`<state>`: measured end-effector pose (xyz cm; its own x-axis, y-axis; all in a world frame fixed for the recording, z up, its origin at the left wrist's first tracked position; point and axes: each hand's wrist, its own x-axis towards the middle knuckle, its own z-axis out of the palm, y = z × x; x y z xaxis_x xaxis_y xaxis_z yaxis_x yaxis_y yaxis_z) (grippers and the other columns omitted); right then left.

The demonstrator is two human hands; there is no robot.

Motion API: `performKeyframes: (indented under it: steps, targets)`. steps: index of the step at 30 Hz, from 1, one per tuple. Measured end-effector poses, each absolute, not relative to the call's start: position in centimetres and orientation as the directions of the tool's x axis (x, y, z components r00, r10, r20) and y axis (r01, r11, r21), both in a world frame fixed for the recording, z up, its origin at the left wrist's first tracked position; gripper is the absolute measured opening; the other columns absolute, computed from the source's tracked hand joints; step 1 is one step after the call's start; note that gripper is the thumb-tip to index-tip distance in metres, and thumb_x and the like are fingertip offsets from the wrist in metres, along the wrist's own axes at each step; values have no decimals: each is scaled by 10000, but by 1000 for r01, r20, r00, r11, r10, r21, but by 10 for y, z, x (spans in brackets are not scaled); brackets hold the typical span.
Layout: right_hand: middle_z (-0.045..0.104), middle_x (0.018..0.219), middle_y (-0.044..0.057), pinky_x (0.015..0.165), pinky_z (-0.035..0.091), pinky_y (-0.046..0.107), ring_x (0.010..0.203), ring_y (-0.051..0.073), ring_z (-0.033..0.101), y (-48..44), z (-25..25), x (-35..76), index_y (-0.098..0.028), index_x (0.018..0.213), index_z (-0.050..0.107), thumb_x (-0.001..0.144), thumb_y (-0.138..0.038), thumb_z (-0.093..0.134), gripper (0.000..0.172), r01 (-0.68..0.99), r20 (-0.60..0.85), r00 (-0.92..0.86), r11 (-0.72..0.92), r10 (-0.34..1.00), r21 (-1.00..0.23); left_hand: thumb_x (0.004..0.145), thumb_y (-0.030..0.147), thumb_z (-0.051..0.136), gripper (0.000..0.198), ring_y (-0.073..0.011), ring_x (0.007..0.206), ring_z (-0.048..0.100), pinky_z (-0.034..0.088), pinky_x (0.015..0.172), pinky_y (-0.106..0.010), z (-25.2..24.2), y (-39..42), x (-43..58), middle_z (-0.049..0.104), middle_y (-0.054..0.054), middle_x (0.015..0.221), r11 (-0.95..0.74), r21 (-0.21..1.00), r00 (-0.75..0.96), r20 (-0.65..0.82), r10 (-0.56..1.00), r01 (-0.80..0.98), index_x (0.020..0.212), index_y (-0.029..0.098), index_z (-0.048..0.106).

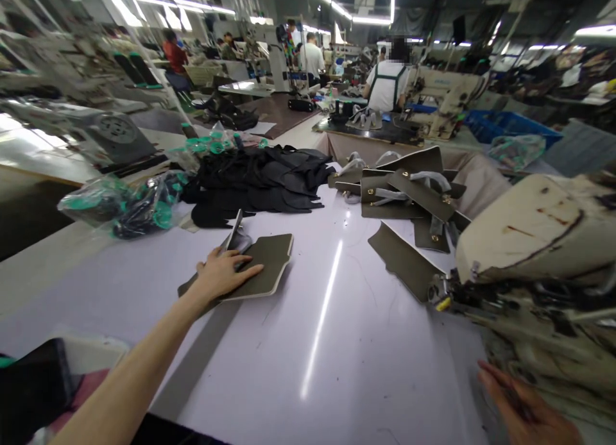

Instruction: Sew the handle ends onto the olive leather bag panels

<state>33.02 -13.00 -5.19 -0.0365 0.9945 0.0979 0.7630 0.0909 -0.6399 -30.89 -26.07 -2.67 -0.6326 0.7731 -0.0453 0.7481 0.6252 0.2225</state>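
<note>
My left hand (224,275) lies on an olive-brown bag panel (269,256) with pale edges, its fingers spread out across the panel's face. A narrow flap with clear plastic wrap (235,238) stands up beside those fingers. At the lower right, my right hand (534,410) is partly cut off by the frame, beside the bed of a sewing machine (524,233). Its fingers are curled round something small and dark that I cannot make out. Another olive panel (402,262) lies flat, its near end by the machine's needle area.
Olive panels with wrapped handles (409,188) are heaped at the back right. Black cut pieces (260,179) lie piled at the back, with bagged green thread spools (144,204) to their left. A phone (41,374) lies lower left on the table (298,342). A co-worker (385,83) is farther off.
</note>
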Motion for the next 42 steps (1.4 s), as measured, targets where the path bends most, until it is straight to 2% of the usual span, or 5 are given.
performKeyframes:
  steps: [11,24,31,37,42]
  targets:
    - [799,1030,74,826,604,302,935,251,754,-160,-36,247,-224,1035,821,912,-527,655,366,541,1,-189,105,982,-834,708,396,804,998,-560,1537,122,169,1051,-878,-37,-210,-190,268,-253,1688,373,-178,-409,-252,877,911,1599,163,420]
    - [741,1268,141,1034,556,432,1195,291,702,-181,-23,166,-173,1458,606,855,-574,706,731,303,-330,-382,-220,863,-927,816,377,695,1031,-314,986,720,545,948,-440,10,-172,-177,690,-147,1267,436,432,-455,-66,888,789,1686,211,168]
    - [500,1577,157,933,562,481,1092,334,711,-187,11,115,-239,1610,382,778,-325,728,906,587,-74,-396,190,915,-787,752,265,762,1137,-178,577,647,594,652,-371,55,-148,-41,695,-108,1255,149,776,-328,79,941,613,1689,356,124]
    - [683,741,24,636,447,281,680,174,578,-147,-2,155,-193,886,747,886,-210,573,175,331,-36,-253,51,967,-942,850,421,753,945,-227,887,742,635,797,-380,44,-153,-36,647,-108,1346,-29,968,-371,123,920,249,1655,372,259]
    - [334,531,-59,524,273,258,548,98,294,-121,-3,161,-225,510,377,752,-409,810,529,-138,-185,-163,-208,969,-968,818,542,775,690,-285,1197,656,585,930,-365,1,-163,-53,689,-102,1305,187,965,-549,-56,834,186,1422,250,613]
